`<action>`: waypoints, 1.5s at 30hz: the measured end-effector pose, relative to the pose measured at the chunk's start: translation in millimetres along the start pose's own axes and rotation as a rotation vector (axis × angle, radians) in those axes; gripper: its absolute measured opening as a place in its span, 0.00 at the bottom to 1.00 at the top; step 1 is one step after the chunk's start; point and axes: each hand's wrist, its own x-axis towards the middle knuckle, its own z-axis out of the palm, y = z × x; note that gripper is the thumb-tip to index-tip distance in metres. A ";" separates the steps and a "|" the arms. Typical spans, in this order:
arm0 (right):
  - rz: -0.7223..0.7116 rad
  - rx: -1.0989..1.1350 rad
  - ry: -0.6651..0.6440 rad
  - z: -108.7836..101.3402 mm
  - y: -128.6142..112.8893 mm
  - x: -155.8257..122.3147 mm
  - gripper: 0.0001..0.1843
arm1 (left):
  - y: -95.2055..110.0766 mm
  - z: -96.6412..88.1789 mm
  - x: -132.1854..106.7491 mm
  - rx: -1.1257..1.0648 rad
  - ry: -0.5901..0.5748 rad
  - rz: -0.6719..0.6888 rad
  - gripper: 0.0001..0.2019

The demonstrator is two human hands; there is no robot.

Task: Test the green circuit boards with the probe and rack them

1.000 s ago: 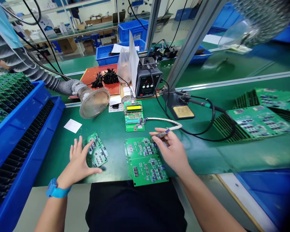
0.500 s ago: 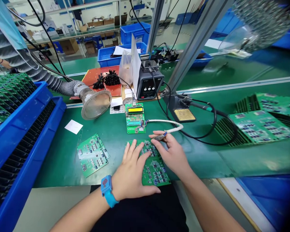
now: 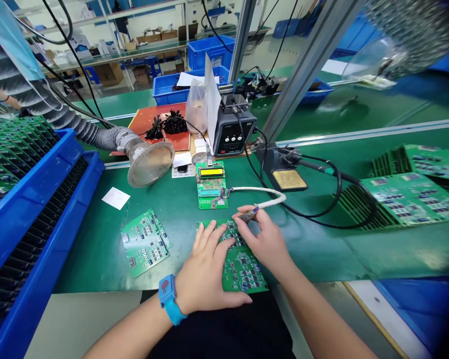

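Note:
Under my left hand (image 3: 207, 269) lies a green circuit board (image 3: 243, 269) at the bench's front edge. That hand is flat on the board with its fingers spread, covering its left part. My right hand (image 3: 264, 237) pinches a probe connector (image 3: 247, 215) at the end of a white cable (image 3: 277, 196), at the board's upper edge; the probe's tip is hidden by the fingers. The cable runs to a small programmer board (image 3: 212, 187) with a lit yellow display, just beyond. Left of my hands, a couple of overlapping circuit boards (image 3: 145, 244) lie on the green mat.
Blue bins (image 3: 41, 239) packed with boards stand at the left, below a fume extraction hood (image 3: 149, 164). A soldering station (image 3: 234, 132) and iron stand (image 3: 288, 174) sit behind. Stacked boards (image 3: 407, 199) occupy the right. A white paper (image 3: 115, 198) lies on the mat.
The whole view has shifted slightly, with the scene a little lower and to the right. Both hands keep the same hold and pose on the board and probe.

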 end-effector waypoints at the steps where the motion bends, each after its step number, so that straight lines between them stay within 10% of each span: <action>1: -0.001 0.002 0.017 1.4 1.1 -0.2 0.10 | -0.2 0.4 -0.2 0.001 0.002 0.003 0.49; 22: 0.027 0.124 -0.037 1.7 6.6 -3.0 0.12 | -2.8 3.9 -3.2 -0.060 0.064 0.026 0.52; 31: 0.037 0.114 -0.014 3.7 7.0 -6.8 0.12 | -10.1 -12.0 1.6 -0.139 -0.133 0.098 0.18; 45: 0.034 0.129 0.012 5.1 7.6 -10.0 0.12 | -10.1 -6.8 -1.1 -0.132 -0.061 0.071 0.29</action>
